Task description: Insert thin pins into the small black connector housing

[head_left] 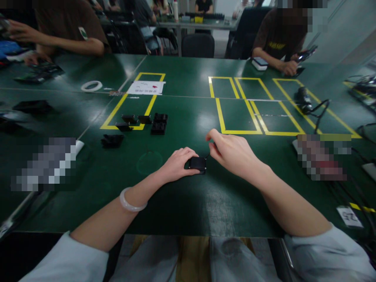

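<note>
A small black part (197,164) sits near the front of the green table (176,203), gripped at its side by the left hand (176,164). The right hand (232,152) hovers just beside it, fingers curled; whether they hold anything cannot be told. Other black parts (158,123) lie well apart.

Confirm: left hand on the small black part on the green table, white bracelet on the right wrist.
Wrong wrist: the head view shows the white bracelet on the left wrist. The left hand is indeed on the small black part on the green table.
</note>
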{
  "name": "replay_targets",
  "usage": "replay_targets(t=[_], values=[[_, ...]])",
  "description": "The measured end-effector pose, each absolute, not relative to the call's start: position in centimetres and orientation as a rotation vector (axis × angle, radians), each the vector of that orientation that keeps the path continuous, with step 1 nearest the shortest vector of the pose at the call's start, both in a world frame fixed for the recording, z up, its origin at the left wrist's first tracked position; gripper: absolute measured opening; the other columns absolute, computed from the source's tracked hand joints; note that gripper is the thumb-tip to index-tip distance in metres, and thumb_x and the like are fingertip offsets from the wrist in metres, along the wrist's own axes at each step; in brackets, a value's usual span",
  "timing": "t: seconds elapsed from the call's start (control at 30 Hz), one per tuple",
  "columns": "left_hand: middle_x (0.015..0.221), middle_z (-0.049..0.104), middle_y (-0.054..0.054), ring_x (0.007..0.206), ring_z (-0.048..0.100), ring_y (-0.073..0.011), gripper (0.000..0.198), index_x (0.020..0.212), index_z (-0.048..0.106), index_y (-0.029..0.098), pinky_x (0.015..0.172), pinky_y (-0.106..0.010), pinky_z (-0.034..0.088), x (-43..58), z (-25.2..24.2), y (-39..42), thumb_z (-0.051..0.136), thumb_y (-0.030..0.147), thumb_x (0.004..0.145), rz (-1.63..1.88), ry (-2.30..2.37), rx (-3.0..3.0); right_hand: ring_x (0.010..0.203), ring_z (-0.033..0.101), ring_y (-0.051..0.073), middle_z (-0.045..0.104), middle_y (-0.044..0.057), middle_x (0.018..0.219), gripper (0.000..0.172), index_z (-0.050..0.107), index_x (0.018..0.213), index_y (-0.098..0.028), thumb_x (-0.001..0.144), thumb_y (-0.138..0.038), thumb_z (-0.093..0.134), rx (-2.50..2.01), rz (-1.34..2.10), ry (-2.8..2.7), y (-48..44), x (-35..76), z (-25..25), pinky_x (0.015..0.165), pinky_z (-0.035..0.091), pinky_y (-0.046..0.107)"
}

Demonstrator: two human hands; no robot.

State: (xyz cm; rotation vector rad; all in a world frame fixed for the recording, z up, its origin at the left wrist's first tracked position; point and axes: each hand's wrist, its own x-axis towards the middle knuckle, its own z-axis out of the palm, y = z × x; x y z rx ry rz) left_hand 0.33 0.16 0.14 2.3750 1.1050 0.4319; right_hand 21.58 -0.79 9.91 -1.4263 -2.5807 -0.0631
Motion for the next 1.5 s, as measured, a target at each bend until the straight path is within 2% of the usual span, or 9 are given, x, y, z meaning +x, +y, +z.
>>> replay_targets(t=[0.2,0.4,0.63,0.87,1.07,1.27,1.5], values=[[0.112,0.059,-0.006,0.106,0.054,-0.026,0.041,0.11,0.06,0.023,0.091,-0.039,0.04,0.35,0.23,0.13,0.065,0.053,0.083,0.437,1.109,2.365,0.066,0.062,0.016,0.069,0.004,0.078,0.031,0.054,0.103,-0.019,0.099,-0.036,0.03,-1.478,-0.112,-2.611,-0.65,21.61,9.87,0.055,0.024,0.026],[0.112,0.059,-0.006,0.106,0.053,-0.0252,0.04,0.111,0.06,0.023,0.092,-0.038,0.04,0.33,0.15,0.17,0.067,0.051,0.083,0.433,1.11,2.369,0.066,0.062,0.015,0.069,0.003,0.078,0.024,0.053,0.109,-0.019,0.095,-0.024,0.034,-1.424,-0.089,-2.583,-0.78,21.54,9.84,0.055,0.025,0.026],[0.113,0.059,-0.007,0.107,0.053,-0.0261,0.041,0.111,0.059,0.023,0.092,-0.039,0.04,0.32,0.08,0.12,0.065,0.052,0.083,0.428,1.108,2.38,0.065,0.062,0.016,0.069,0.003,0.077,0.032,0.055,0.103,-0.019,0.099,-0.039,0.03,-1.473,-0.111,-2.611,-0.59,21.59,9.72,0.055,0.024,0.026],[0.113,0.059,-0.006,0.108,0.053,-0.0262,0.04,0.11,0.06,0.023,0.092,-0.039,0.04,0.37,-0.03,0.19,0.066,0.051,0.083,0.441,1.102,2.384,0.066,0.061,0.014,0.07,0.003,0.08,0.025,0.053,0.11,-0.018,0.094,-0.024,0.035,-1.413,-0.087,-2.566,-0.79,21.52,9.76,0.057,0.026,0.026],[0.114,0.059,-0.007,0.108,0.054,-0.0266,0.041,0.111,0.059,0.023,0.092,-0.039,0.04,0.29,-0.05,0.19,0.066,0.052,0.083,0.436,1.104,2.381,0.066,0.062,0.016,0.069,0.004,0.078,0.032,0.055,0.103,-0.019,0.098,-0.038,0.03,-1.478,-0.092,-2.605,-0.67,21.57,9.83,0.056,0.025,0.027],[0.114,0.059,-0.007,0.108,0.053,-0.0263,0.04,0.111,0.06,0.023,0.092,-0.039,0.04,0.33,0.09,0.16,0.066,0.051,0.083,0.435,1.113,2.372,0.066,0.062,0.015,0.07,0.003,0.08,0.027,0.053,0.112,-0.018,0.094,-0.025,0.033,-1.423,-0.068,-2.579,-0.82,21.5,9.89,0.057,0.027,0.026],[0.113,0.059,-0.007,0.106,0.053,-0.0265,0.041,0.111,0.06,0.023,0.092,-0.04,0.04,0.34,0.2,0.13,0.065,0.053,0.083,0.434,1.108,2.364,0.065,0.061,0.016,0.07,0.005,0.078,0.033,0.056,0.103,-0.018,0.098,-0.036,0.029,-1.492,-0.101,-2.613,-0.73,21.51,9.93,0.056,0.025,0.027]])
